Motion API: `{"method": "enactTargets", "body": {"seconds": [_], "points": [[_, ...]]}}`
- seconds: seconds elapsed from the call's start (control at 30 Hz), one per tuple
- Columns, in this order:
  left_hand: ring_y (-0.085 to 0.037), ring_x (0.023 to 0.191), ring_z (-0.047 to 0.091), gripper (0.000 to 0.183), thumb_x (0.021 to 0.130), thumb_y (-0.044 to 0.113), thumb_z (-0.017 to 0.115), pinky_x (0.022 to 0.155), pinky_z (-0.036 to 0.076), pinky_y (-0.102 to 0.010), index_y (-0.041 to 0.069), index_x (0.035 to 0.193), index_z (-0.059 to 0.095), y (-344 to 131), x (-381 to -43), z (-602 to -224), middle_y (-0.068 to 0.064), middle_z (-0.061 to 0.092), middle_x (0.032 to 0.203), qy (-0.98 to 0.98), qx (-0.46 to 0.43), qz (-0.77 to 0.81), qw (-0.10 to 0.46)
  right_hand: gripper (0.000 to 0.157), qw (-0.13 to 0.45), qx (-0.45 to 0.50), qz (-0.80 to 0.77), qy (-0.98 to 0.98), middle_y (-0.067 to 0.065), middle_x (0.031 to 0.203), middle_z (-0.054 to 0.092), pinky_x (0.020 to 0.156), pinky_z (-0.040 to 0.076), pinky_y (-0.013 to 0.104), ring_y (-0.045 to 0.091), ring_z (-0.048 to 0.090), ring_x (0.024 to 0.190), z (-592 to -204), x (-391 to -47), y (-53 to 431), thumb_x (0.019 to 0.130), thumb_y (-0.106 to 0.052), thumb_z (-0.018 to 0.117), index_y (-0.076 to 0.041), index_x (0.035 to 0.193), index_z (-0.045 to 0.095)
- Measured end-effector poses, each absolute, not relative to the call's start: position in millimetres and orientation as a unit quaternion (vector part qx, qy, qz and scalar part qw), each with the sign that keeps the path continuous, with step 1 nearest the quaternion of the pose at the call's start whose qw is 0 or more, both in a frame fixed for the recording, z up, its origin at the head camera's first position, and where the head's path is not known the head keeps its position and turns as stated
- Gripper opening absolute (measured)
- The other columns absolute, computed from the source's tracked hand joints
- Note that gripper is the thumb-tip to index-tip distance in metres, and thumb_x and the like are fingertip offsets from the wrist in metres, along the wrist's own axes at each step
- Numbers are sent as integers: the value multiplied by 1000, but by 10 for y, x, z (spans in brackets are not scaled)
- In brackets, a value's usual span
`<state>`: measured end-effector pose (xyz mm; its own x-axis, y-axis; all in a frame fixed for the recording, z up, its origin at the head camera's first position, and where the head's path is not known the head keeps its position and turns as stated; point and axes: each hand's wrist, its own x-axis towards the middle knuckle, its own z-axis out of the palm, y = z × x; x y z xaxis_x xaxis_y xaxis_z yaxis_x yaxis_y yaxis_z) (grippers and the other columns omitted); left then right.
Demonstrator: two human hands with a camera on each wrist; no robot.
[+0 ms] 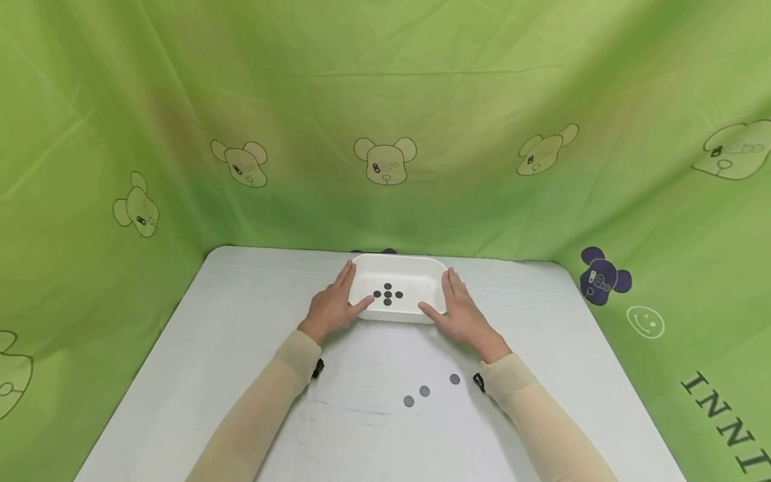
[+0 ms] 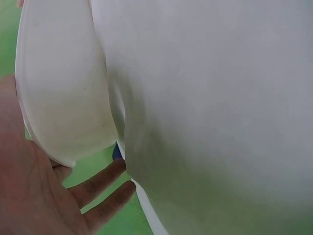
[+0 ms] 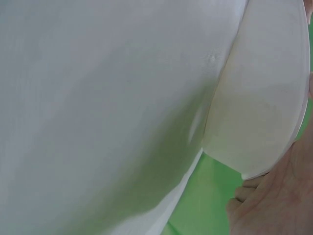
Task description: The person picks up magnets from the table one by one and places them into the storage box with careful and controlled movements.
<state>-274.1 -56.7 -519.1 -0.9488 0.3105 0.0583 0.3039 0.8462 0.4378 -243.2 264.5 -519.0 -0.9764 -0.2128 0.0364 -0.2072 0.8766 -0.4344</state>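
Note:
A white rectangular basin (image 1: 400, 268) with rounded corners stands toward the back of the table. Several dark round discs (image 1: 388, 294) show in its left half, grouped in a cross. My left hand (image 1: 334, 306) holds the left end, its thumb over the near rim and its fingers along the outside. At the right end, my right hand (image 1: 462, 314) grips in the same way. The left wrist view shows the basin wall (image 2: 63, 83) beside the palm, two fingers reaching past it. Fingertips of the right hand (image 3: 276, 200) lie under the rim in the right wrist view.
Three grey discs (image 1: 424, 391) lie on the white-covered table (image 1: 241, 321), between the forearms and nearer than the basin. Green curtains (image 1: 385, 80) printed with bear heads hang behind and along both sides. The table's back edge is just behind the basin.

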Motion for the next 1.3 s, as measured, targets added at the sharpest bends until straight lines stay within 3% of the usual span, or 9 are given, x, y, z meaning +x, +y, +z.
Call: {"method": "enactTargets", "body": {"seconds": [0.07, 0.17, 0.23, 0.3, 0.7, 0.97, 1.1, 1.3], "points": [[-41, 142, 54, 98, 104, 70, 50, 100, 55, -50, 12, 173, 12, -553, -2738, -5189, -2, 8, 181, 961, 166, 220, 0, 112, 6, -108, -224, 969, 21, 178, -10, 132, 8, 55, 45, 0, 164, -5183, -2422, 2657, 104, -73, 47, 5, 168, -1], [-36, 160, 31, 98, 105, 69, 49, 128, 29, -49, 6, 172, 13, -533, -2740, -5191, -8, 10, 180, 961, 185, 206, -9, 112, 8, -105, -225, 969, 20, 178, -11, 132, 8, 56, 44, -2, 164, -5175, -2401, 2678, 104, -74, 47, 4, 168, -2], [-32, 165, 17, 99, 106, 68, 48, 133, 10, -45, 3, 171, 13, -522, -2740, -5199, -11, 9, 180, 960, 196, 199, -8, 112, 10, -103, -225, 969, 20, 177, -11, 132, 9, 56, 44, -2, 164, -5179, -2384, 2695, 104, -74, 48, 5, 168, -2], [-30, 166, 11, 98, 106, 68, 47, 134, 4, -43, 1, 170, 13, -510, -2738, -5213, -12, 9, 180, 961, 201, 192, -5, 112, 11, -101, -225, 969, 21, 177, -10, 132, 9, 56, 44, -2, 164, -5186, -2367, 2713, 104, -73, 48, 5, 168, -1], [-27, 166, 8, 98, 107, 69, 43, 133, 2, -39, 0, 170, 13, -410, -2758, -5252, -13, 11, 179, 961, 215, 175, 2, 113, 20, -89, -215, 972, 21, 178, -10, 131, 9, 59, 49, 2, 163, -5199, -2295, 2817, 103, -76, 46, 5, 168, 1], [-26, 166, 7, 97, 108, 68, 44, 133, 1, -39, 1, 170, 12, -382, -2768, -5193, -14, 10, 179, 961, 216, 173, 3, 101, 4, -102, -220, 970, 13, 180, -7, 132, 8, 58, 39, -1, 165, -5094, -2190, 2905, 106, -69, 49, -4, 171, 7], [-27, 167, 6, 97, 108, 67, 45, 133, -1, -39, 1, 170, 12, -424, -2760, -5153, -13, 9, 180, 961, 210, 181, 3, 93, -32, -130, -227, 965, 14, 180, 4, 129, 17, 62, 43, 12, 164, -5030, -2083, 2888, 106, -57, 61, -7, 171, 19], [-28, 167, 6, 98, 108, 67, 45, 133, 0, -40, 0, 170, 12, -575, -2746, -5105, -14, 9, 180, 966, 195, 172, 0, 75, -87, -204, -252, 942, 18, 171, 35, 123, 33, 62, 43, 35, 155, -4940, -1895, 2743, 102, -38, 75, -4, 161, 46]]}}
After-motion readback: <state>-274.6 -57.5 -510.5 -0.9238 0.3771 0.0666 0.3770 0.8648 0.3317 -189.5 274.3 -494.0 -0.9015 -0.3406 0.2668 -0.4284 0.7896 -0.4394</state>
